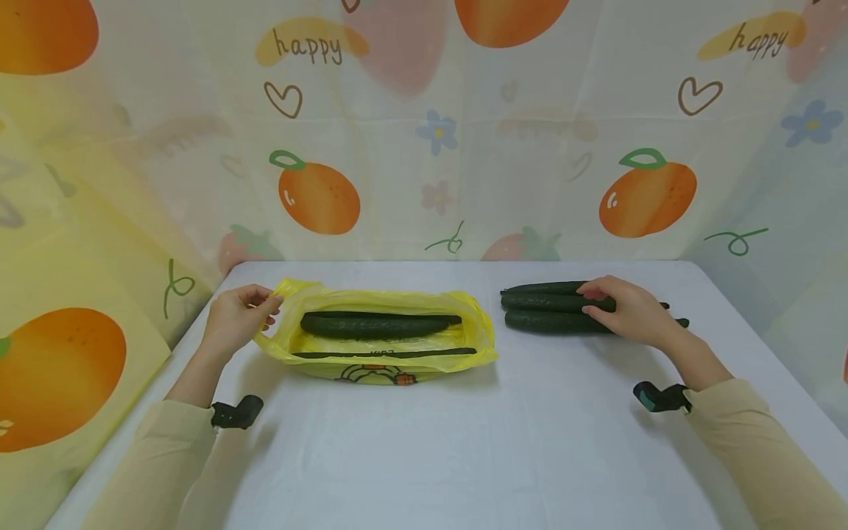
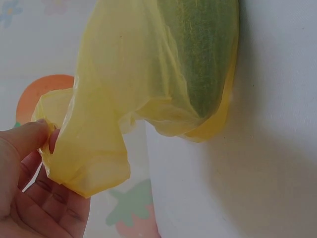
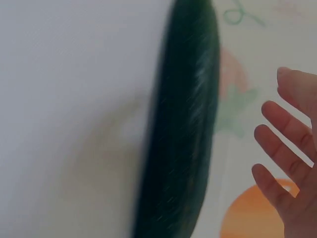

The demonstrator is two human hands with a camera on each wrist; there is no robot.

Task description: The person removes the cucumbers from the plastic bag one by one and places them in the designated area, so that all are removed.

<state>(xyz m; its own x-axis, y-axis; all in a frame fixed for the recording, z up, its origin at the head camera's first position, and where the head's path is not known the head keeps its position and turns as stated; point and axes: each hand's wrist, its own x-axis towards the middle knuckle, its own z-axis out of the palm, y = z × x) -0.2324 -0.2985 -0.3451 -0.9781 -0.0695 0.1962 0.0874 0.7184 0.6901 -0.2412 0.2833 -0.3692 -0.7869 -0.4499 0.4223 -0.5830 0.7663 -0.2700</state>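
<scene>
My left hand (image 1: 233, 321) pinches the left handle of a yellow plastic bag (image 1: 486, 335) between thumb and fingers; the left wrist view shows the thin handle film (image 2: 91, 163) at the fingertips. Inside the bag's wide mouth lies a dark green cucumber (image 1: 377, 324). A narrow dark strip (image 1: 391, 354) shows along the bag's near rim; I cannot tell what it is. To the right, three cucumbers (image 1: 556, 321) lie side by side on the table. My right hand (image 1: 629, 309) hovers over their right half, its fingers spread and apart from the cucumber (image 3: 185, 119) in the right wrist view.
A white-covered table (image 1: 424, 456) carries everything. Behind it hangs a curtain (image 1: 397, 184) printed with oranges, hearts and flowers, and a yellowish fabric side (image 1: 73, 258) stands at the left. Each wrist wears a small black camera (image 1: 237, 412).
</scene>
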